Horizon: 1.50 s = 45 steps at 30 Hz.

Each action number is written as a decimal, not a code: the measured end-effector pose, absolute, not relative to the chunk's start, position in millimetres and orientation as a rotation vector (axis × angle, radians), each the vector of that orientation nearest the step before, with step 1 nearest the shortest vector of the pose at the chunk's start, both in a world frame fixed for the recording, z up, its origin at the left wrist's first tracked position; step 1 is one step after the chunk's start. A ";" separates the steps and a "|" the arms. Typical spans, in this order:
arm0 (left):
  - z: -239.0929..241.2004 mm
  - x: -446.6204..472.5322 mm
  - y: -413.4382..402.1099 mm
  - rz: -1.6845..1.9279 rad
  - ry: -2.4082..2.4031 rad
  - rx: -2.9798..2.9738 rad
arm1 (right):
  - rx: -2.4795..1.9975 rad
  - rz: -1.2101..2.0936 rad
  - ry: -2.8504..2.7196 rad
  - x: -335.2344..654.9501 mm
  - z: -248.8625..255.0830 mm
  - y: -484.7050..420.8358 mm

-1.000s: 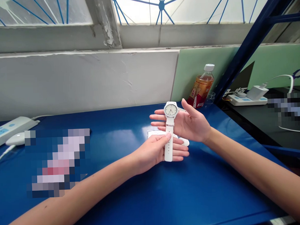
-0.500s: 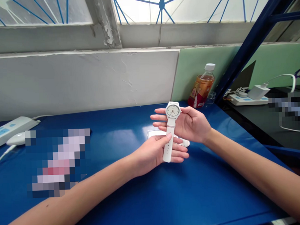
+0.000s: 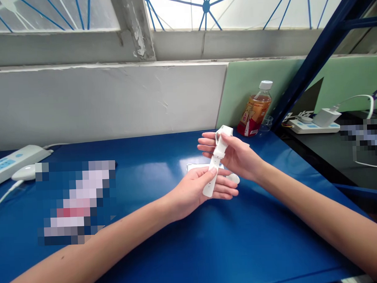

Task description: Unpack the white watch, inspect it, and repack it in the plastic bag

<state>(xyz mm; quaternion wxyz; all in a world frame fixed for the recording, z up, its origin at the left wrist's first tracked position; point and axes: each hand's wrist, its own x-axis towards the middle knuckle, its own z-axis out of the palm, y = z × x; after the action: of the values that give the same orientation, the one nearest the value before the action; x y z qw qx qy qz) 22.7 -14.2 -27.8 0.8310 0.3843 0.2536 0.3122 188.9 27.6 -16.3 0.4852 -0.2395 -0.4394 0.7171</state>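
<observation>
Left hand is clamping the white watch by its strap, right hand pinching its top; behind it, a white object is half-hiding, a bottle showing unreadable print

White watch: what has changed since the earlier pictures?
The white watch has turned, its dial now out of view and its upper end leaning further right. The right hand now has its thumb over that end. The left hand keeps its thumb on the strap. The bottle stays put.
</observation>
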 end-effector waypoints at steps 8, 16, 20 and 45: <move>-31.4 24.8 -19.6 0.723 0.592 0.897 | -0.612 1.872 -1.045 187.1 -7.7 20.4; -33.3 22.9 -17.6 0.589 0.576 0.844 | -0.557 1.955 -1.054 186.1 -11.8 21.1; -32.5 22.2 -17.5 0.542 0.548 0.814 | -0.549 2.013 -1.018 187.6 -11.7 21.8; -30.0 21.4 -17.7 0.577 0.547 0.762 | -0.499 2.019 -1.182 196.1 -6.2 26.8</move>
<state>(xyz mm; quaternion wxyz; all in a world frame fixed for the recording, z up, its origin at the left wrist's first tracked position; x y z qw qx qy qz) 21.4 -17.7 -30.0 0.8522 0.3622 0.2599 0.2740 196.1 26.8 -6.2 0.3659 -0.1942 -0.4598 0.7855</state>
